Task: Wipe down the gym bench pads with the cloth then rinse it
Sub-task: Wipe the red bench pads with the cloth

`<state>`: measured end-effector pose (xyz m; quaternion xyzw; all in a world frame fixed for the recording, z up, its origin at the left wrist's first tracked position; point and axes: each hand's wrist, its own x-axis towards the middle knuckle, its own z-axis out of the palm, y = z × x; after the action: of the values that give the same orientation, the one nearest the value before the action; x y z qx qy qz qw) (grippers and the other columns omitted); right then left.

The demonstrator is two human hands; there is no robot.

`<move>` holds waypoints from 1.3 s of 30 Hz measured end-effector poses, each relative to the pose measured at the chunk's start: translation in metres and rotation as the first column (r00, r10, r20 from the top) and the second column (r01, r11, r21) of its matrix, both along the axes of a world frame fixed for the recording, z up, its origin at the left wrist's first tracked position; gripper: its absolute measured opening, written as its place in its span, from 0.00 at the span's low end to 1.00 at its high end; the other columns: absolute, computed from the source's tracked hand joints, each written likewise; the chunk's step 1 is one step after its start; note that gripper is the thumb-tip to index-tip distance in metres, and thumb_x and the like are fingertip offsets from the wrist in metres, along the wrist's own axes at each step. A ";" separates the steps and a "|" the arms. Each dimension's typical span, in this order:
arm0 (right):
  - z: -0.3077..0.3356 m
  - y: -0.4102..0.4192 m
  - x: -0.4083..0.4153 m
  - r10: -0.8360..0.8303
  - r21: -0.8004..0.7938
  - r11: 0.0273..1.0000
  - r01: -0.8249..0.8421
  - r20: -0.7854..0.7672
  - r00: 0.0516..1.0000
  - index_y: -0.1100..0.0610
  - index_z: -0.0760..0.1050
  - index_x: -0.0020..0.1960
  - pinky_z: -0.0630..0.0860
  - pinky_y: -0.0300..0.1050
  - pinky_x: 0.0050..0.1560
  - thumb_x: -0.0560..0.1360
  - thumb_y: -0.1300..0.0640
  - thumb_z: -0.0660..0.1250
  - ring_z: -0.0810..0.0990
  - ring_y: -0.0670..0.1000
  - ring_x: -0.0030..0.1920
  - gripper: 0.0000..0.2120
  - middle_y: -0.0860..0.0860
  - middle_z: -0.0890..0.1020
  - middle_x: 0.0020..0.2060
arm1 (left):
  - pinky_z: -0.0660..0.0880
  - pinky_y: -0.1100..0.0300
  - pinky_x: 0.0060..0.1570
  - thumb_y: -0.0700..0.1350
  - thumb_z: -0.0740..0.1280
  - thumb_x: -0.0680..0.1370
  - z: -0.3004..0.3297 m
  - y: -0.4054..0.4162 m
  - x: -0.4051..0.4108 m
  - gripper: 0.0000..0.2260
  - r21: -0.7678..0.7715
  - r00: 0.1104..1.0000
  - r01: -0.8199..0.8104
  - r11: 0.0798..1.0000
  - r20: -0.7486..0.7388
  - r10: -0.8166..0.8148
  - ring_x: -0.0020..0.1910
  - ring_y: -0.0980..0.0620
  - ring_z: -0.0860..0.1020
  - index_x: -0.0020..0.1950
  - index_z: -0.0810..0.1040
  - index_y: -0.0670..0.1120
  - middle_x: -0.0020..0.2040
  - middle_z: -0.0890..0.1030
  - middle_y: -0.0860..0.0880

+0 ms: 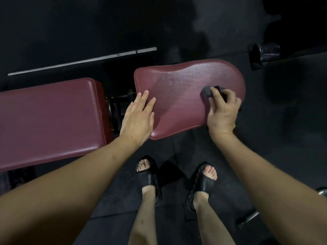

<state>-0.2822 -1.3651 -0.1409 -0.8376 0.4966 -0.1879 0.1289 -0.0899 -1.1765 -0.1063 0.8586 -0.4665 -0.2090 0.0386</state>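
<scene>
On the maroon seat pad (178, 89) of the gym bench, the right hand (223, 112) curls its fingers around a dark cloth (207, 92) and presses it against the pad's right part. The left hand (138, 117) lies flat with fingers spread, holding nothing, on the pad's left edge. The long back pad (49, 119) sits just beside, across a gap showing what may be the hinge. 2 black sandals (150, 175) stand on the dark floor (283, 138) below.
</scene>
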 end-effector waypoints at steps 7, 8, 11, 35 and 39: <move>0.021 0.124 0.067 0.353 0.151 0.922 -0.356 0.042 0.935 0.52 0.79 0.68 0.76 0.58 0.53 0.76 0.60 0.59 0.73 0.62 0.54 0.23 0.56 0.77 0.62 | 0.57 0.48 0.80 0.47 0.56 0.86 0.008 0.033 0.000 0.23 0.005 0.990 -0.140 0.990 -0.036 0.140 0.82 0.48 0.55 0.82 0.61 0.47 0.83 0.58 0.47; 0.022 0.119 0.066 0.411 0.153 0.898 -0.413 0.050 0.910 0.52 0.79 0.68 0.77 0.59 0.52 0.75 0.60 0.58 0.73 0.63 0.53 0.24 0.56 0.78 0.62 | 0.56 0.48 0.80 0.47 0.56 0.86 0.009 0.040 0.000 0.23 0.010 0.985 -0.169 0.986 -0.045 0.169 0.82 0.48 0.55 0.82 0.61 0.47 0.83 0.58 0.47; 0.019 0.083 0.082 0.460 0.096 0.883 -0.460 0.020 0.888 0.50 0.81 0.64 0.78 0.58 0.47 0.78 0.62 0.64 0.75 0.65 0.52 0.18 0.57 0.80 0.59 | 0.56 0.50 0.80 0.47 0.55 0.87 0.009 0.057 -0.002 0.23 0.025 0.980 -0.193 0.981 -0.048 0.194 0.82 0.48 0.56 0.82 0.61 0.47 0.83 0.59 0.46; 0.015 0.064 0.158 0.737 -0.041 0.673 -0.739 -0.046 0.674 0.50 0.78 0.64 0.72 0.56 0.52 0.82 0.58 0.63 0.75 0.65 0.52 0.12 0.56 0.79 0.57 | 0.49 0.50 0.82 0.47 0.56 0.86 -0.003 0.097 0.003 0.22 -0.028 0.956 -0.291 0.956 -0.034 0.290 0.83 0.49 0.53 0.81 0.64 0.48 0.82 0.60 0.48; 0.016 0.109 0.069 0.897 0.017 0.443 -0.896 -0.009 0.443 0.54 0.80 0.65 0.75 0.58 0.50 0.78 0.63 0.69 0.74 0.63 0.49 0.16 0.56 0.80 0.60 | 0.51 0.49 0.81 0.47 0.56 0.86 0.003 0.102 -0.005 0.22 -0.026 0.945 -0.324 0.946 -0.044 0.323 0.83 0.49 0.53 0.81 0.64 0.49 0.82 0.60 0.48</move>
<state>-0.2128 -1.2556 -0.1251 -0.9744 -0.0183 -0.0822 0.2084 -0.0949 -1.0744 -0.1031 0.9185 -0.3219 -0.2088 0.0953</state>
